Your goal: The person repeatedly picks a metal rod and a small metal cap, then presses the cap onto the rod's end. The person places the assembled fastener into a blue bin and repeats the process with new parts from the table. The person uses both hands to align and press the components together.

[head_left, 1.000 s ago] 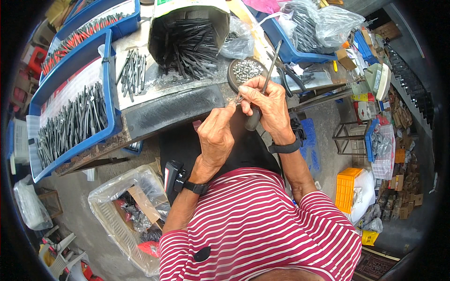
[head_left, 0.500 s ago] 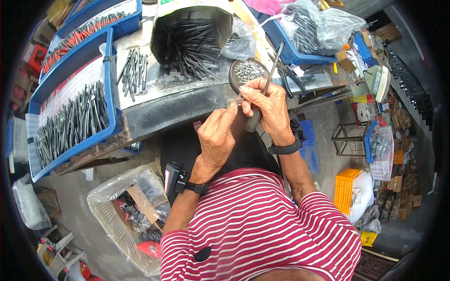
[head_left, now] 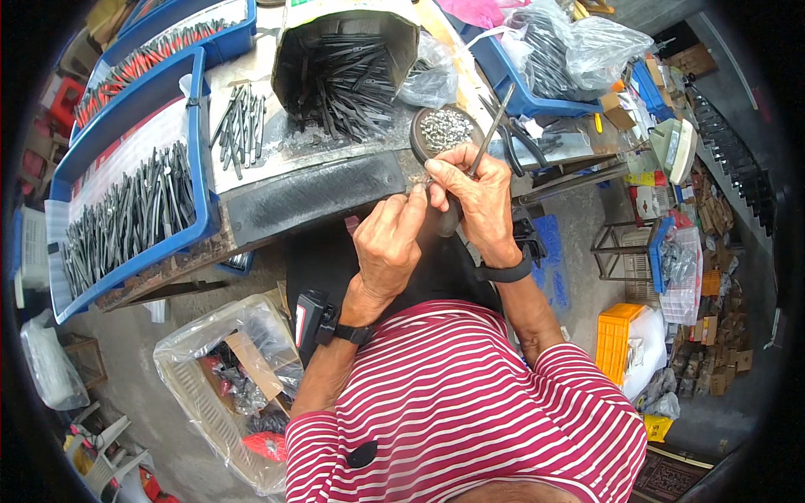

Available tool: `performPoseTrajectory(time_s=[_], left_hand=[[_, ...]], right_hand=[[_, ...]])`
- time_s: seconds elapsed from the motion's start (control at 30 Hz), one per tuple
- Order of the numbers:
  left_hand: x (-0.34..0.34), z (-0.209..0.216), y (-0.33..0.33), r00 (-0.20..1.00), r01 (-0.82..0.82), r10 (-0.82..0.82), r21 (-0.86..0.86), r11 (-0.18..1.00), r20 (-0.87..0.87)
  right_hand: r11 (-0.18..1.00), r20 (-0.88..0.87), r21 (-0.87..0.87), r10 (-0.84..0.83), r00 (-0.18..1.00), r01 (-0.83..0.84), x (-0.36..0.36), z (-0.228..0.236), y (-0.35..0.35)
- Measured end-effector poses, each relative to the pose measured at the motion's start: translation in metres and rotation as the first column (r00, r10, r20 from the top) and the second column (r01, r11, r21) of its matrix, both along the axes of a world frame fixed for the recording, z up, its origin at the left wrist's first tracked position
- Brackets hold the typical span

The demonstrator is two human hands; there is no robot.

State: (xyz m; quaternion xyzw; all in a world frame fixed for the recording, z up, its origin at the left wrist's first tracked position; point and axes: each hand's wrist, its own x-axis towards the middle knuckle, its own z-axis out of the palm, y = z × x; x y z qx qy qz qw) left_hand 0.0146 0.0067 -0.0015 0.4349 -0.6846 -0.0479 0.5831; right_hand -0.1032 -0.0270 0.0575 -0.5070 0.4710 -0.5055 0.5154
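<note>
Hands: two, both working at the near edge of the counter [head_left: 319,197]. Left hand [head_left: 390,239] fingers pinched nearly closed at the tips; whatever small piece sits between them is too small to make out. Right hand [head_left: 474,197] closed around one dark-handled tool [head_left: 480,151], its thin metal shaft slanting up and away. Fingertips of both hands almost meet. Just beyond: one round dish of small silvery parts [head_left: 444,130]. Farther: one open box of dark metal pieces [head_left: 344,67]. Left side: two blue trays [head_left: 197,142] of similar pieces.

Bright even daylight, sharp centre, bent black fisheye rim.
</note>
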Motion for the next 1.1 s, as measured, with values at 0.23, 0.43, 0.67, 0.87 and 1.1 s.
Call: performPoseTrajectory(time_s=[0.23, 0.43, 0.67, 0.87, 1.1], left_hand=[[0.003, 0.0, -0.001, 0.999, 0.011, -0.01, -0.025, 1.0, 0.038], [0.006, -0.002, -0.002, 0.997, 0.066, -0.066, -0.015, 0.998, 0.041], [0.003, -0.009, -0.009, 0.985, 0.14, -0.143, -0.046, 0.989, -0.098], [0.003, -0.004, -0.01, 0.873, 0.317, -0.228, 0.147, 0.937, -0.432], [0.006, 0.007, -0.008, 0.638, 0.518, -0.227, 0.192, 0.834, -0.736]], right_hand=[[0.993, -0.095, -0.104, -0.062, 0.994, 0.052, 0.003, 0.0, 0.005], [0.995, -0.148, -0.097, 0.005, 0.989, -0.02, -0.002, 0.001, 0.004], [0.992, -0.208, -0.126, -0.057, 0.977, 0.031, 0.003, 0.001, 0.01], [0.998, -0.126, -0.052, 0.017, 0.992, -0.024, 0.004, 0.015, 0.005], [0.995, -0.245, -0.052, 0.07, 0.967, -0.085, 0.01, 0.032, 0.003]])
